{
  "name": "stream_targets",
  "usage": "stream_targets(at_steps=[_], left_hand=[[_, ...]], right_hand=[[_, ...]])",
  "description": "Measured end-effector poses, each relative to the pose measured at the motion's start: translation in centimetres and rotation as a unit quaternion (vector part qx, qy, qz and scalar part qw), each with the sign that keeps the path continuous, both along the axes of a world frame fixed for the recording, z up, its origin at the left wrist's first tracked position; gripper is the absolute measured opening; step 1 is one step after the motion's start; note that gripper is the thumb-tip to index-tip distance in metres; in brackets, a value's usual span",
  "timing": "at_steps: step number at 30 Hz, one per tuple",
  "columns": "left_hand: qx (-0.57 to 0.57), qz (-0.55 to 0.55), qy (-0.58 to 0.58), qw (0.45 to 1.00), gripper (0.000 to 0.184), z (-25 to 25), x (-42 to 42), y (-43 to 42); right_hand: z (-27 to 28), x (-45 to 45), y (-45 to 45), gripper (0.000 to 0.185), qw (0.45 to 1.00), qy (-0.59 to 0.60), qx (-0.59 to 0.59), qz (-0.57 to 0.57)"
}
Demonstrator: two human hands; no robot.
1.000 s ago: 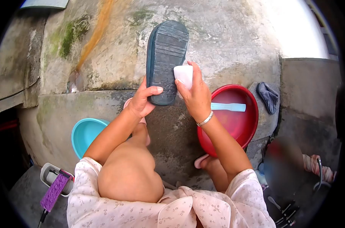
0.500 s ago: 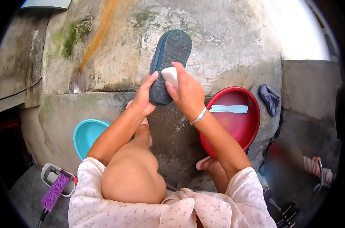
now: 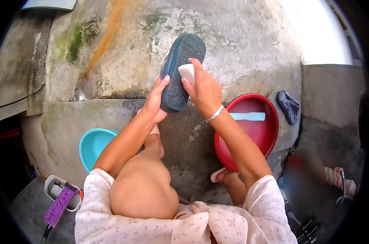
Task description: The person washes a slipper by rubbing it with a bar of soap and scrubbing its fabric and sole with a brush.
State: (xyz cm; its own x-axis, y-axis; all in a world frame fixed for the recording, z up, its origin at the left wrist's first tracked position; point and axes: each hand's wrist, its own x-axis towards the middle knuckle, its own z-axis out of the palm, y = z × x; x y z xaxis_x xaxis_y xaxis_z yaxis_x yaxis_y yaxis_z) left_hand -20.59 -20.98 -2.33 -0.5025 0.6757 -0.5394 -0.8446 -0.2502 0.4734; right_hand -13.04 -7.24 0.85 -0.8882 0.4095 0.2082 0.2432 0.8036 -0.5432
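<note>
Nearby, red basin (image 3: 272, 140) holding light-blue brush (image 3: 249, 116), turquoise basin (image 3: 91, 148) opposite, hands gripping slipper (image 3: 183, 73).

The dark blue-green slipper (image 3: 176, 83), its grooved sole showing, tilts slightly sideways in the left hand (image 3: 156, 99); the smooth white block (image 3: 186, 72) is against the sole, in the right hand (image 3: 206, 90).

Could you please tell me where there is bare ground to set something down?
Bare concrete lies between the left leg and the red basin, and left of the turquoise basin. The lower right, below the grey cloth, is crowded.
</note>
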Motion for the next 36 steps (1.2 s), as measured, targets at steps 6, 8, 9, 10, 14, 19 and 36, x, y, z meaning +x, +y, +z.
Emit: stream_targets(at_steps=[6, 8, 9, 10, 14, 19, 36], left_hand=[[0.012, 0.031, 0.020, 0.999, 0.033, 1.2, -0.4, 0.6], [0.019, 0.029, 0.012, 0.999, 0.034, 1.0, -0.9, 0.6], [0.024, 0.027, -0.002, 0.999, 0.035, 0.7, -0.8, 0.5], [-0.012, 0.016, -0.057, 0.998, 0.037, 0.4, -1.1, 0.4], [0.032, 0.036, -0.003, 0.999, 0.037, 1.4, -0.6, 0.9], [0.003, 0.062, 0.014, 0.998, 0.039, 0.2, -1.3, 0.9], [0.008, 0.088, 0.087, 0.992, 0.042, 1.6, -1.6, 0.3]], right_hand=[[0.8, 0.0, -0.1, 0.063, 1.000, -0.004, -0.010, 0.014], [0.9, 0.0, 0.2, 0.064, 1.000, -0.006, -0.004, 0.001], [1.4, 0.8, -1.0, 0.060, 0.998, 0.015, -0.013, 0.064], [1.9, 1.5, -2.6, 0.061, 0.994, 0.018, -0.007, 0.105], [1.1, 0.0, 0.1, 0.065, 1.000, -0.017, -0.005, 0.021], [1.8, 1.4, -3.6, 0.062, 0.997, 0.027, -0.055, 0.056], [2.4, 1.0, -6.5, 0.057, 0.988, 0.067, -0.136, -0.015]])
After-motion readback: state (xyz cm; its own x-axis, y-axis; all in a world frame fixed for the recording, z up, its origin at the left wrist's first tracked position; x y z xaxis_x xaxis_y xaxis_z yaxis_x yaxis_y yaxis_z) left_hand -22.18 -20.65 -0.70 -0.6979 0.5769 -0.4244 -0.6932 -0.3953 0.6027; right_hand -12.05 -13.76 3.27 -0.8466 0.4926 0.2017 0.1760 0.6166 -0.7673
